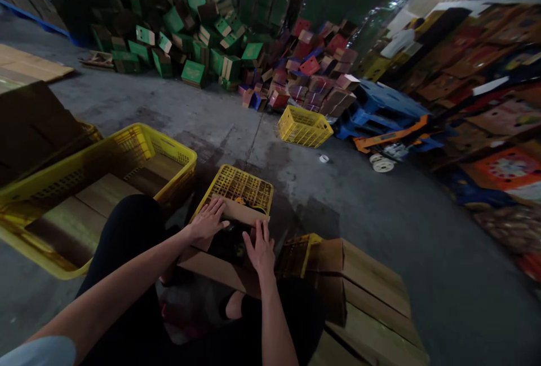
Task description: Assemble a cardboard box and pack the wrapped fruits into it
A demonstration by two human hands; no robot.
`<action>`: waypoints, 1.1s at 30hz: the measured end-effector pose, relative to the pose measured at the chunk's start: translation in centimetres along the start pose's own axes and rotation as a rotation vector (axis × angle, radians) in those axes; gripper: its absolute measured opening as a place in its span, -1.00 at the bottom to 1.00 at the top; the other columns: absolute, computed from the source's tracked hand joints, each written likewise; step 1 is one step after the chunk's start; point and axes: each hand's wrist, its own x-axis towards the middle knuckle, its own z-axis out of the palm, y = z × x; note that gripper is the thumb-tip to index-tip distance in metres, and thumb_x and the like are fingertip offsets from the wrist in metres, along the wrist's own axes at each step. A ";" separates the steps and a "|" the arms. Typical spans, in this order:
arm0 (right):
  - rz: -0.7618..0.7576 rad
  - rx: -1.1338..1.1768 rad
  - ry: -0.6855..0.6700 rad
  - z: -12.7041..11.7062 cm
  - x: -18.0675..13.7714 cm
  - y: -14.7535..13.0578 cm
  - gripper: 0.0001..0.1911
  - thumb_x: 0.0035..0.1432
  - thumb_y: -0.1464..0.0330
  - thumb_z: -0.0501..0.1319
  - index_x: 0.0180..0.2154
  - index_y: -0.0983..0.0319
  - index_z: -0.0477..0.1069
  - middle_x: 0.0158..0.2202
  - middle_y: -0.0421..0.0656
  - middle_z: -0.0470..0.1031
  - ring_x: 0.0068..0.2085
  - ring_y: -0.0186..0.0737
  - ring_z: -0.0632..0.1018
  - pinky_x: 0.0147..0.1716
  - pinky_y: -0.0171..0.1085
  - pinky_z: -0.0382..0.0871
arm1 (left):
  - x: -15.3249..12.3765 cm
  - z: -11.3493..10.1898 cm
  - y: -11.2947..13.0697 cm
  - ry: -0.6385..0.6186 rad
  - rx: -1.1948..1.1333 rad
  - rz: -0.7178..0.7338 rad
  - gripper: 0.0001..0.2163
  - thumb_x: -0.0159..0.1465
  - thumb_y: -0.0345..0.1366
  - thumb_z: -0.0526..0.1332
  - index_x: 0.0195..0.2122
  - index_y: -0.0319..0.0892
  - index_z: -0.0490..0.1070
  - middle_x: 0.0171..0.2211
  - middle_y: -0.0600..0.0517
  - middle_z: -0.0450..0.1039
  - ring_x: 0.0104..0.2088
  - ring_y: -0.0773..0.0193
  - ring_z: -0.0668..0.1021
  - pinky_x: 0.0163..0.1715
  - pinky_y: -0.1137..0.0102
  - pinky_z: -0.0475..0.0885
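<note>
An open cardboard box (220,271) stands between my knees with its flaps spread, and its dark inside is hard to make out. My left hand (208,220) rests on the left end of the far flap, fingers stretched and thumb apart. At the right end of that flap is my right hand (260,247), its fingers spread and touching the cardboard. Just beyond the box lies a yellow plastic crate (230,180), partly covered by the flap, with a small orange item (240,201) near its edge.
A large yellow bin (139,132) with flattened cardboard is at my left. Stacked cardboard cartons (376,276) stand at my right. Farther off are another yellow crate (306,126), an orange pallet jack (393,135), blue pallets (384,101) and heaps of green boxes (194,73).
</note>
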 end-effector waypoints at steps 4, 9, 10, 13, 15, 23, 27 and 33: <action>-0.026 0.028 -0.020 0.4 0.4 0.6 -0.21 0.33 -0.06 0.01 0.45 0.06 -0.13 0.50 -0.09 -0.17 0.29 0.22 0.31 0.13 0.03 0.33 | 0.3 -0.6 0.2 -0.045 -0.054 -0.026 -0.38 0.39 0.00 0.08 0.37 -0.25 0.14 0.42 -0.28 0.03 0.43 -0.12 0.07 0.34 -0.06 0.06; -0.120 0.300 -0.011 0.4 0.6 2.1 -0.14 0.28 0.18 0.12 0.46 0.24 -0.22 0.47 0.01 -0.05 0.42 0.02 0.14 0.32 0.00 0.11 | 0.3 -1.6 0.5 -0.110 -0.085 -0.033 -0.31 0.35 0.05 0.12 0.37 -0.30 0.11 0.42 -0.31 0.00 0.43 -0.16 0.03 0.35 -0.07 0.02; -0.119 0.374 0.012 0.3 0.4 2.5 -0.13 0.29 0.17 0.11 0.45 0.27 -0.24 0.47 0.01 -0.05 0.43 -0.04 0.13 0.33 -0.03 0.11 | 0.3 -1.7 0.5 -0.111 -0.089 -0.033 -0.29 0.33 0.06 0.13 0.37 -0.31 0.10 0.42 -0.32 -0.01 0.44 -0.17 0.02 0.35 -0.08 0.01; -0.058 0.555 0.076 -0.4 -0.3 3.7 -0.10 0.27 0.05 0.09 0.45 0.28 -0.20 0.45 0.01 0.01 0.41 -0.07 0.17 0.31 -0.09 0.15 | 0.2 -1.8 0.5 -0.097 -0.098 -0.024 -0.24 0.28 0.08 0.20 0.37 -0.28 0.10 0.43 -0.32 -0.01 0.44 -0.18 0.00 0.35 -0.08 -0.01; 0.005 0.626 0.093 -1.0 -0.8 4.6 -0.09 0.24 -0.01 0.11 0.44 0.26 -0.12 0.41 0.01 0.14 0.37 -0.04 0.27 0.28 -0.09 0.22 | 0.2 -1.8 0.5 -0.103 -0.096 -0.018 -0.22 0.24 0.07 0.25 0.37 -0.24 0.10 0.43 -0.30 -0.01 0.44 -0.18 0.01 0.35 -0.07 -0.01; 0.199 0.655 0.169 -1.8 -1.3 9.6 -0.20 0.11 0.00 0.21 0.27 0.30 0.31 0.17 0.04 0.50 0.18 0.03 0.51 0.20 -0.11 0.32 | 0.5 -2.4 0.3 -0.209 -0.056 -0.017 -0.16 0.15 -0.10 0.34 0.39 -0.27 0.03 0.45 -0.33 -0.11 0.44 -0.18 -0.03 0.34 -0.08 0.03; 0.287 0.533 0.156 -1.5 -1.4 10.8 -0.30 0.14 0.04 0.19 0.21 0.30 0.41 0.10 0.05 0.55 0.13 0.07 0.55 0.13 -0.11 0.38 | 0.3 -2.3 0.2 -0.206 -0.044 -0.013 -0.16 0.14 -0.15 0.33 0.39 -0.29 0.02 0.45 -0.33 -0.12 0.45 -0.17 -0.05 0.35 -0.06 0.00; 0.314 0.435 0.087 -1.1 -1.5 11.3 -0.39 0.19 0.03 0.16 0.09 0.30 0.52 0.03 0.07 0.60 0.08 0.09 0.58 0.05 -0.12 0.43 | 0.5 -2.5 0.0 -0.218 -0.086 0.005 -0.18 0.15 -0.17 0.30 0.40 -0.28 0.03 0.46 -0.32 -0.16 0.45 -0.17 -0.05 0.36 -0.03 0.00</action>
